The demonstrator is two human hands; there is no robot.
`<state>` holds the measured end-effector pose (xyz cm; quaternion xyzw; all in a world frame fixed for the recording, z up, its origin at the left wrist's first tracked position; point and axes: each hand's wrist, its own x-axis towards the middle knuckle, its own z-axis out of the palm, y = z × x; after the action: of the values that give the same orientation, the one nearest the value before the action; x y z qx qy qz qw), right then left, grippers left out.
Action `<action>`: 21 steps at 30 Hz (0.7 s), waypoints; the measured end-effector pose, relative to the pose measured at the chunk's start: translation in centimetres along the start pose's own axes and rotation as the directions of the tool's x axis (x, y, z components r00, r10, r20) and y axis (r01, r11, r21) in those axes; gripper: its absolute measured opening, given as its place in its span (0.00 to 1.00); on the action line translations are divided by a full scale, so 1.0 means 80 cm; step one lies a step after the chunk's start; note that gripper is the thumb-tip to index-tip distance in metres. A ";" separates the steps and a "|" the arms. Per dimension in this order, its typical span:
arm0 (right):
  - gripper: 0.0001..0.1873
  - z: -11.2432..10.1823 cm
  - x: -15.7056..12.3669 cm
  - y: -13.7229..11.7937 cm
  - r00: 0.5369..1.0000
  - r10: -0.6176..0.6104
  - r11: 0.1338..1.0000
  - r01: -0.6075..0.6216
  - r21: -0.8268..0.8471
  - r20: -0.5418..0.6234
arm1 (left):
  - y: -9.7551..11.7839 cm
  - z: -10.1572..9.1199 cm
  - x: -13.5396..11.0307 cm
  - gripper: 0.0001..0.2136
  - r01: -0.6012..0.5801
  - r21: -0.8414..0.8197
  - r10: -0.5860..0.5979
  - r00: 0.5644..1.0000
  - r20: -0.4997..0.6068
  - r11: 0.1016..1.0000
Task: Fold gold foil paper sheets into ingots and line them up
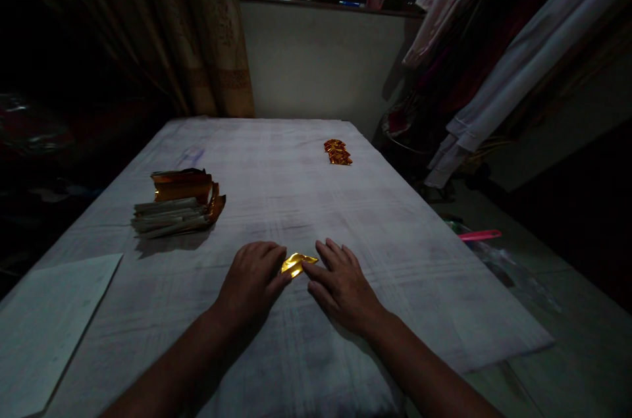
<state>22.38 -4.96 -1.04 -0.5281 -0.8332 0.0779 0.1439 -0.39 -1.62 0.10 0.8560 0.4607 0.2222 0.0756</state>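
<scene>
1. Small, folded, shiny gold foil piece (295,264): lies on pale checked cloth (276,171).
2. Left hand (253,278): curled; thumb and forefinger at foil's left end; cannot tell whether pinched.
3. Right hand (344,285): fingers loosely spread, 1 fingertip touching foil's right part, nothing gripped.

Left forearm (170,359) at 7 o'clock, right forearm (424,359) at 5: both bare, smoothly tapered. Left hand (254,276), right hand (345,289): bare too, rounded backs. Finer detail too dark to read.
</scene>
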 end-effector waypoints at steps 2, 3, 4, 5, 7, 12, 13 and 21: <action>0.20 0.001 0.001 0.001 1.000 -0.006 1.000 0.006 0.002 -0.008 | -0.002 0.005 -0.003 0.12 0.012 -0.017 -0.011 1.000 0.021 1.000; 0.19 0.002 0.001 0.002 1.000 -0.010 1.000 0.010 0.001 -0.014 | -0.002 0.006 -0.005 0.12 0.016 -0.026 -0.015 0.999 0.037 1.000; 0.19 0.003 0.001 0.003 1.000 -0.013 1.000 0.013 0.000 -0.021 | -0.001 0.006 -0.007 0.12 0.023 -0.035 -0.022 0.999 0.043 0.999; 0.19 0.004 0.001 0.003 0.999 -0.016 1.000 0.016 0.000 -0.030 | 0.000 0.006 -0.008 0.13 0.034 -0.043 -0.032 0.999 0.042 0.998; 0.19 0.005 0.001 0.004 0.999 -0.022 1.000 0.022 0.001 -0.045 | 0.003 0.007 -0.010 0.12 0.051 -0.058 -0.050 0.998 0.032 0.997; 0.19 0.009 0.000 0.005 0.996 -0.037 0.999 0.038 0.009 -0.084 | 0.005 0.016 -0.012 0.10 0.068 -0.067 -0.067 0.998 0.021 0.995; 0.19 0.010 0.000 0.006 0.995 -0.039 0.999 0.040 0.013 -0.090 | 0.005 0.019 -0.012 0.10 0.070 -0.062 -0.068 0.997 0.020 0.996; 0.19 0.012 -0.001 0.008 0.994 -0.052 0.998 0.056 0.039 -0.093 | 0.000 0.031 -0.013 0.19 0.101 0.022 -0.102 0.989 0.103 0.995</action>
<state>22.67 -4.71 -2.14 -0.5055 -0.8378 0.0669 0.1951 0.24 -2.29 -2.45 0.8424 0.5010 0.1694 0.1033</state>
